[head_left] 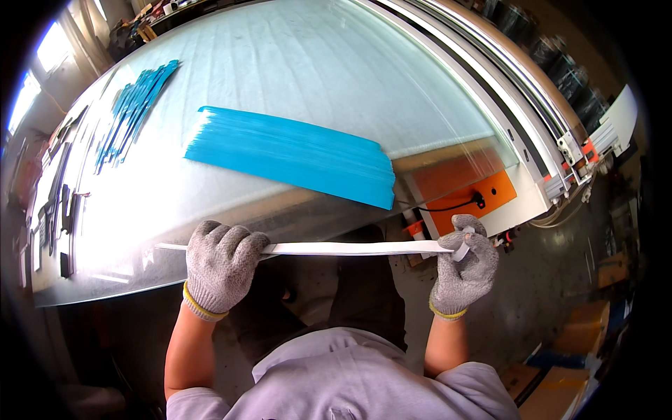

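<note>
Between knit-gloved grips (220,262) (465,269), flat white strip (350,248)

packages: brown cardboard boxes (575,353) | place: floor, lower right | labels, signs, screens: none seen

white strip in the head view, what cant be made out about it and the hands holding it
- Head view: the white strip's middle section inside the left hand is hidden by the glove.
- Its right end is hidden by the right hand's fingers.
- The small dark parts along the table's left edge are too small and warped to identify.
</note>
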Motion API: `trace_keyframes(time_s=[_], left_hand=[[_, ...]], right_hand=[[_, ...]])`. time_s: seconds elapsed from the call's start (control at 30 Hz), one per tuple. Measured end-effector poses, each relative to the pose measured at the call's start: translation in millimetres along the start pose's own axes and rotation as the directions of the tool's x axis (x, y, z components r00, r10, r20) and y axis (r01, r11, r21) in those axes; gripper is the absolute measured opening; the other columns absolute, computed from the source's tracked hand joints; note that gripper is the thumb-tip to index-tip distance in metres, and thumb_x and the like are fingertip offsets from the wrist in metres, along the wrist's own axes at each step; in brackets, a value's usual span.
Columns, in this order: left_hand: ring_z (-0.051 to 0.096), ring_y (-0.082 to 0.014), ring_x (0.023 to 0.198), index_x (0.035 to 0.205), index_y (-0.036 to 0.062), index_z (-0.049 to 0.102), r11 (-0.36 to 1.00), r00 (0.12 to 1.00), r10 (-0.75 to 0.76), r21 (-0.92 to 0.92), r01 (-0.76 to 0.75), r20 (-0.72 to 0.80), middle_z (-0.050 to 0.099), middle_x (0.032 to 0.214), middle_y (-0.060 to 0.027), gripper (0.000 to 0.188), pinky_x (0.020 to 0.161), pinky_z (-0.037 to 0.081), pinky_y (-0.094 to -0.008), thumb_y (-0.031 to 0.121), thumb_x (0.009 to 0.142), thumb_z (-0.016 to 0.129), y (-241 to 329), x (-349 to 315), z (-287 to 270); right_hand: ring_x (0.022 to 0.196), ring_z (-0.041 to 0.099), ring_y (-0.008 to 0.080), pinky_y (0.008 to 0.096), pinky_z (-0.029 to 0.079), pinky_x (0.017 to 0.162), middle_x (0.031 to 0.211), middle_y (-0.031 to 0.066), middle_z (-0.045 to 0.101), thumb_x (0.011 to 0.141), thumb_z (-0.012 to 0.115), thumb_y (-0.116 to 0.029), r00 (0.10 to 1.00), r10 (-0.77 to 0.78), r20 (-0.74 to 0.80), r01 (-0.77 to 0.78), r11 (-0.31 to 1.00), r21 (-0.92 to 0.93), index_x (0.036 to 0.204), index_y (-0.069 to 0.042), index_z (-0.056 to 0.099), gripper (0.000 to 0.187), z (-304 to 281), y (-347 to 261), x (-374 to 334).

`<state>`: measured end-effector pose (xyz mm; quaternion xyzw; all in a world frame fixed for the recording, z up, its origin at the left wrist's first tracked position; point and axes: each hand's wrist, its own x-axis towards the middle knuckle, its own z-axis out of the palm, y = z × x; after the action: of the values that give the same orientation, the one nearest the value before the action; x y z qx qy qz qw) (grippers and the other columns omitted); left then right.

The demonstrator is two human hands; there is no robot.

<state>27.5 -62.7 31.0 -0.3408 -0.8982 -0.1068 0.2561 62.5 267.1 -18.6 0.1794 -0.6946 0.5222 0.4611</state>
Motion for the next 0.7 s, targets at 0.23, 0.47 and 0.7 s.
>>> trace_keyframes(time_s=[0.23,0.47,0.7], left_hand=[[0.063,-0.0301,0.076,0.093,0.0097,0.068,0.996,0.997,-0.055,-0.066,0.059,0.062,0.065,0.083,-0.0079,0.018,0.076,0.046,-0.0440,0.008,0.074,0.068,1.0,-0.7,-3.6],[0.064,-0.0399,0.075,0.090,0.0043,0.067,0.948,0.967,-0.129,-0.260,0.186,0.220,0.066,0.080,-0.0154,0.009,0.071,0.050,-0.0475,0.006,0.081,0.066,-2.8,3.7,-4.5],[0.058,-0.0271,0.058,0.084,-0.0020,0.064,0.685,0.879,-0.337,-0.553,0.474,0.336,0.059,0.065,-0.0135,0.019,0.059,0.046,-0.0370,0.012,0.096,0.058,-8.5,13.1,-4.1]], right_hand=[[0.110,0.063,0.0337,0.0466,0.053,0.097,0.090,0.0114,0.071,0.076,0.073,0.017,0.999,0.013,-0.031,-0.013,1.000,-0.018,0.125,-0.003,0.058,0.056,-3.9,11.6,8.0],[0.102,0.067,0.0248,0.0378,0.056,0.092,0.105,0.0167,0.068,0.074,0.065,0.024,0.982,0.188,-0.028,-0.184,0.977,0.102,0.127,-0.001,0.060,0.059,0.2,26.3,30.2],[0.088,0.067,0.0147,0.0271,0.055,0.081,0.112,0.0132,0.066,0.093,0.060,0.010,0.876,0.477,-0.074,-0.462,0.873,0.153,0.117,0.000,0.061,0.026,22.2,23.7,67.6]])
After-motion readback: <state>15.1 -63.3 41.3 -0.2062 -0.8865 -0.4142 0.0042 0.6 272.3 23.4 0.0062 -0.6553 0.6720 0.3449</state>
